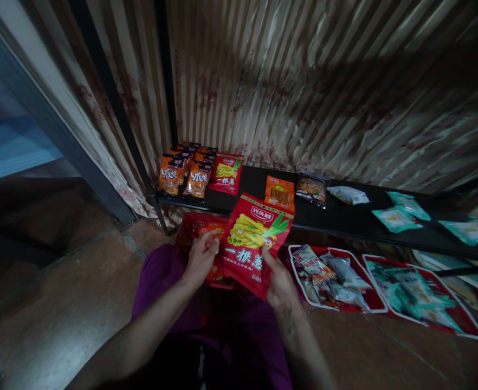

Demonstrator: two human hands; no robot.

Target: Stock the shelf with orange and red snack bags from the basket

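A large red snack bag (249, 238) with yellow sticks and green onion printed on it is held up in front of me. My right hand (282, 281) grips its lower right side, with the thumb on the front and the fingers behind. At the left edge of the bag, my left hand (202, 257) is closed, its fingertips pinched at the rim. Below and behind the bag stands a red basket (186, 222) between my knees, partly hidden, with orange packets (214, 273) in it.
A low black shelf (259, 176) carries orange-and-black packets (198, 179), another red bag (226, 173), an orange packet (279, 190), a dark packet (312, 188), and green-white packets (397, 218). Two red baskets with white rims (375, 284) hold packets on the tiled floor. A striped curtain (231, 81) hangs behind.
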